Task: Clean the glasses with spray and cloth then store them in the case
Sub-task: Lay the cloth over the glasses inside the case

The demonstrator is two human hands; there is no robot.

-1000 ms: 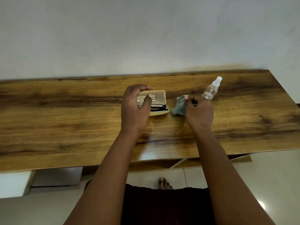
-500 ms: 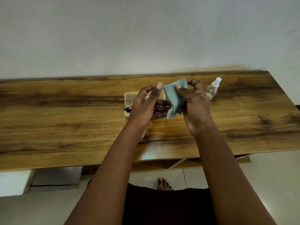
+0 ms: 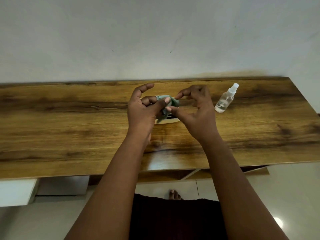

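Observation:
A small green cloth (image 3: 173,101) is bunched up between my two hands, above the table. My left hand (image 3: 142,110) pinches it with thumb against fingers. My right hand (image 3: 196,108) has its curled thumb and index finger at the cloth's right edge. Right under the hands lies the open beige case (image 3: 168,121), mostly hidden. A bit of the black glasses (image 3: 171,116) shows inside it. A clear spray bottle (image 3: 225,99) with a white cap lies on its side to the right of my right hand, untouched.
The wooden table (image 3: 69,127) runs along a white wall (image 3: 155,40). Its right end is at the frame's right side. Below the front edge I see a shelf, a white floor, my dark clothing and a bare foot (image 3: 174,194).
My right hand lifted the cloth off the table. Both hands held it spread out above the case. Now it is crumpled between them, lower, and the bottle is in full view.

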